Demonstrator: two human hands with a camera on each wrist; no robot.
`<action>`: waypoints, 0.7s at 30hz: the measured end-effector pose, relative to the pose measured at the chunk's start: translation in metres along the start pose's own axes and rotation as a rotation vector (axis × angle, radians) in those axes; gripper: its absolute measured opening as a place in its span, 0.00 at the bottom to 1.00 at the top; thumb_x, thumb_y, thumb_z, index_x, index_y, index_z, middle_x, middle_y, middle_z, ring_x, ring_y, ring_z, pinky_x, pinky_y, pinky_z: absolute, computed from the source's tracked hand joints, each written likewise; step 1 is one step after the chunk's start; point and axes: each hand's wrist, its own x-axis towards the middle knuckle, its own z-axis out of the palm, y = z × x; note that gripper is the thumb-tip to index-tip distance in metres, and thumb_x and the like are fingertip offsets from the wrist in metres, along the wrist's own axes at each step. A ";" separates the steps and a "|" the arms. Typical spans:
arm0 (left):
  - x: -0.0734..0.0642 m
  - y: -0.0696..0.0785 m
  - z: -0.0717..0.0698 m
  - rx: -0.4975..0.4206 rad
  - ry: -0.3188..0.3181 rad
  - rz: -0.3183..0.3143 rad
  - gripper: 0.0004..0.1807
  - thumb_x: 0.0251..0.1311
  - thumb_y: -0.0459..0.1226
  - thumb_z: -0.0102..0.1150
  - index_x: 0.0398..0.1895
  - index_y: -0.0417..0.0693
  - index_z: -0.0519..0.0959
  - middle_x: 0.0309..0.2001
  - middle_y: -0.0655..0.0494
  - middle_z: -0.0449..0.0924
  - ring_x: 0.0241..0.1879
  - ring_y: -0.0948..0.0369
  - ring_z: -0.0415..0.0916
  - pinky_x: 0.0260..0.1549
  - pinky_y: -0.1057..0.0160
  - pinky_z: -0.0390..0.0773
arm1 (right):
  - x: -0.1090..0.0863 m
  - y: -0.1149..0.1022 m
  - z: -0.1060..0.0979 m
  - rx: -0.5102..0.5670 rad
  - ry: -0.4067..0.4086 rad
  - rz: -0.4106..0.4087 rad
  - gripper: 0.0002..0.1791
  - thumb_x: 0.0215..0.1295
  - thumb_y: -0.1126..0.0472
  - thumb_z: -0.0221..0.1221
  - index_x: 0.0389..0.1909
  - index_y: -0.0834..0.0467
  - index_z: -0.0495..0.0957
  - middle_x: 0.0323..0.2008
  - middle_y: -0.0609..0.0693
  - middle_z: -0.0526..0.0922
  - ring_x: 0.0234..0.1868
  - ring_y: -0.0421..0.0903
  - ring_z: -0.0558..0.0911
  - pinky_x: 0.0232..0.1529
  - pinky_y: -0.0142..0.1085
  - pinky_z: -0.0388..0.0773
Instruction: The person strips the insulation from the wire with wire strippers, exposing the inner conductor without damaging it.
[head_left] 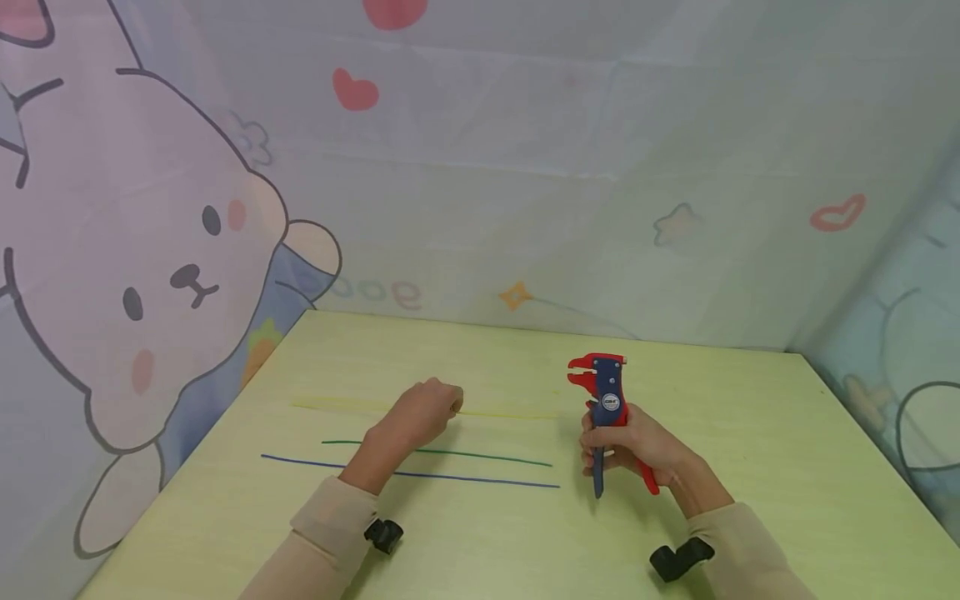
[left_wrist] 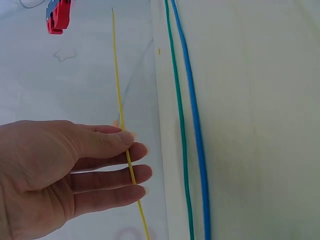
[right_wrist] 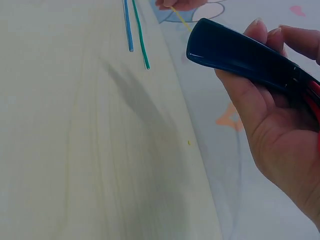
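Head view: the left hand (head_left: 416, 414) pinches the yellow wire (head_left: 498, 415), which runs left-to-right toward the wire stripper (head_left: 609, 387) clasped by the right hand (head_left: 641, 440).

Tabletop (head_left: 780, 433): flat, pale yellow-green, with faint long grain lines. On it lie blue wire (head_left: 472, 479) and green wire (head_left: 487, 457), both stretched lengthwise, almost parallel, near each other but apart. Blue wire lies closer to front side and reaches further to left; right ends are near each other. Short part of each wire is hidden in head view. Near far edge, very small yellow bit (right_wrist: 189, 142), apart from wires.
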 end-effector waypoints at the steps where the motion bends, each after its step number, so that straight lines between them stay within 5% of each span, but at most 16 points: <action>1: 0.000 0.000 0.001 0.003 0.002 0.003 0.17 0.66 0.22 0.55 0.22 0.47 0.72 0.21 0.58 0.65 0.22 0.62 0.60 0.23 0.64 0.62 | 0.000 0.000 0.000 0.000 -0.003 0.000 0.06 0.70 0.68 0.56 0.44 0.64 0.70 0.31 0.55 0.80 0.34 0.51 0.83 0.47 0.55 0.80; 5: 0.001 -0.002 0.005 0.025 -0.004 -0.002 0.26 0.63 0.19 0.50 0.13 0.52 0.59 0.18 0.60 0.48 0.20 0.63 0.45 0.21 0.65 0.51 | 0.000 0.000 0.001 -0.006 -0.004 0.007 0.05 0.71 0.67 0.56 0.42 0.65 0.71 0.30 0.55 0.80 0.34 0.51 0.83 0.47 0.54 0.80; 14: 0.003 -0.004 0.010 0.039 -0.060 -0.070 0.23 0.62 0.20 0.53 0.13 0.49 0.67 0.17 0.59 0.51 0.19 0.63 0.48 0.19 0.64 0.53 | 0.000 0.002 0.002 -0.016 0.004 0.019 0.05 0.70 0.67 0.57 0.41 0.64 0.72 0.30 0.55 0.80 0.34 0.51 0.82 0.46 0.54 0.80; 21: 0.000 -0.005 0.010 0.015 -0.052 -0.048 0.27 0.58 0.17 0.48 0.13 0.52 0.52 0.18 0.61 0.41 0.19 0.64 0.39 0.19 0.65 0.46 | 0.000 0.001 0.002 -0.025 -0.006 0.016 0.03 0.71 0.66 0.57 0.40 0.63 0.74 0.30 0.55 0.80 0.33 0.51 0.83 0.46 0.54 0.81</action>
